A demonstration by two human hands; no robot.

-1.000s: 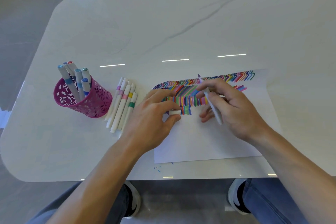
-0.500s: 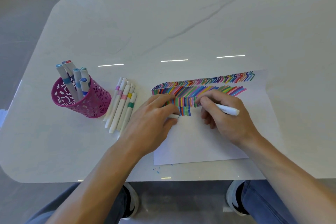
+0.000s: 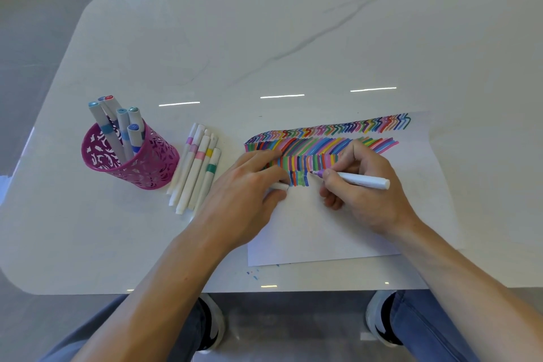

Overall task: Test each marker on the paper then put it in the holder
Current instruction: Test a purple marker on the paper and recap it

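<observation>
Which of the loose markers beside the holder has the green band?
The rightmost marker, nearest the left hand; its neighbours carry yellow, pink and purple bands.

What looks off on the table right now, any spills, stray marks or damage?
Small blue and red ink specks dot the bare table just beyond the near left corner of the paper, off the sheet. Nothing else stands out.

1 holder (image 3: 147, 169) w/ 6 markers (image 3: 123, 134); 5 loose markers (image 3: 194, 175); 1 marker (image 3: 363, 181) in rt hand (image 3: 370, 200); 1 cap (image 3: 279, 186); 1 paper (image 3: 311, 241).
</observation>
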